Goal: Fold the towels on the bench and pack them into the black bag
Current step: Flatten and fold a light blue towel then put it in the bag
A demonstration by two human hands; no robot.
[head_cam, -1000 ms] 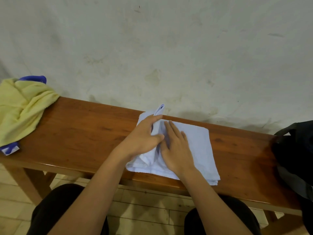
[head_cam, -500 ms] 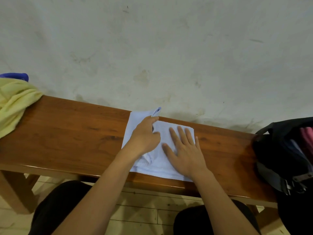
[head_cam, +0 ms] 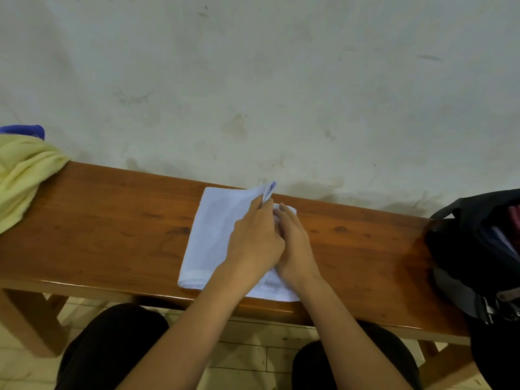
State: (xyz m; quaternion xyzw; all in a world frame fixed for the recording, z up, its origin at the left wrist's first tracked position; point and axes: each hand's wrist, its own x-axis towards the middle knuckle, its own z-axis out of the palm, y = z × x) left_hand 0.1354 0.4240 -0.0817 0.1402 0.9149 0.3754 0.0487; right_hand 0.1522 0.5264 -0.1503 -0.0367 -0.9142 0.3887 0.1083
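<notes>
A pale blue-white towel lies folded on the middle of the wooden bench. My left hand lies over its right part and pinches the far corner, which stands up a little. My right hand rests flat on the towel's right edge, fingers straight, touching the left hand. A yellow towel is heaped at the bench's left end, with a blue cloth behind it. The black bag stands open at the right end, with pink and white cloth inside.
A stained pale wall runs right behind the bench. My knees in black trousers are under the near edge, above a tiled floor. Bare bench wood lies on both sides of the folded towel.
The towel has been folded narrower, with its right part brought over to the left. My right hand slid left against my left hand, which now pinches the far corner.
</notes>
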